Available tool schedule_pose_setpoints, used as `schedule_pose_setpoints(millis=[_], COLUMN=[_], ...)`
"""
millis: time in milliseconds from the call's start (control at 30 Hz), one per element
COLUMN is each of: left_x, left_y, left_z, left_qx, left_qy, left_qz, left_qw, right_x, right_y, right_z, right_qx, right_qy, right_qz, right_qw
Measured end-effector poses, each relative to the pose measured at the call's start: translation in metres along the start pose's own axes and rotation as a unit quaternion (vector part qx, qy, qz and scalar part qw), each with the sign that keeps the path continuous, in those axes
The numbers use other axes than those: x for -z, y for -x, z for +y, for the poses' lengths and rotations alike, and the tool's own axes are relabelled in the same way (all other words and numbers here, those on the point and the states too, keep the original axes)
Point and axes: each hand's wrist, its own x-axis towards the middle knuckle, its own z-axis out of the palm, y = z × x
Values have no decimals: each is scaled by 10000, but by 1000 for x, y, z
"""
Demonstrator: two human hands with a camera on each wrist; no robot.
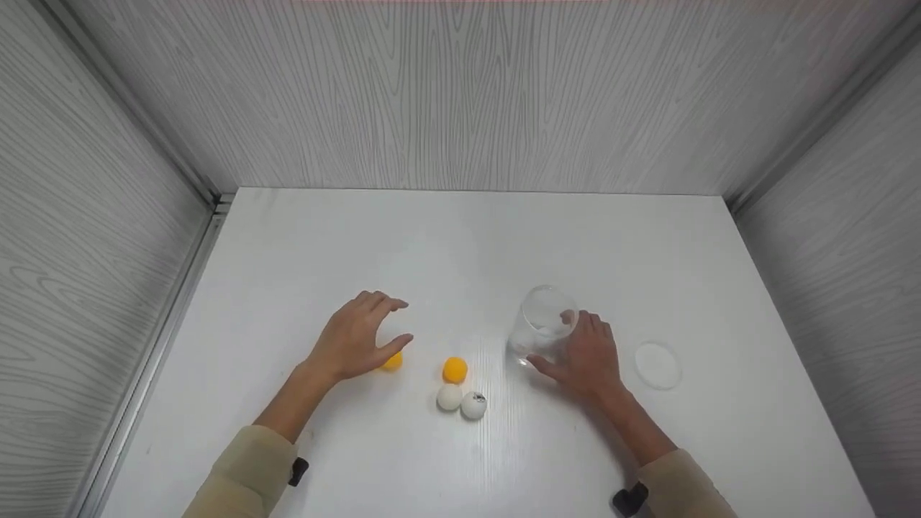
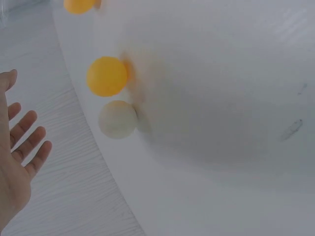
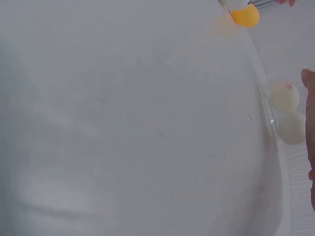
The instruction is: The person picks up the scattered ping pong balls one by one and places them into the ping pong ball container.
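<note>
My right hand (image 1: pixel 586 356) grips the side of a clear jar (image 1: pixel 529 338), thumb in front and fingers behind. Through the jar's wall in the right wrist view, white balls (image 3: pixel 284 97) show near the thumb. My left hand (image 1: pixel 352 334) hovers with thumb and fingers spread, holding nothing. It partly covers an orange ping-pong ball (image 1: pixel 392 362). In the left wrist view a white ball (image 2: pixel 118 119) sits beside an orange ball (image 2: pixel 107 76). Between the hands lie another orange ball (image 1: pixel 455 370), a plain white ball (image 1: pixel 450 397) and a printed white ball (image 1: pixel 474 406).
A clear round lid (image 1: pixel 658 365) lies flat to the right of my right hand. The white table (image 1: pixel 460 244) has grey wood-grain panels (image 1: pixel 460 93) at the back and on both sides.
</note>
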Motion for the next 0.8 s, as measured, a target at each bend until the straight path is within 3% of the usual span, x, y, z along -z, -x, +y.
schedule_pose_setpoints(millis=[500, 800], left_x=[1, -4], left_y=[25, 34], left_z=[-21, -35], left_qx=[544, 681], left_qy=[16, 32], left_qz=[-244, -360], left_qw=[9982, 9970], right_x=[1, 0], right_y=[0, 2], right_z=[0, 0], right_qx=[-16, -89], right_qy=[-219, -310], right_qz=[76, -53], right_qw=[9997, 9995])
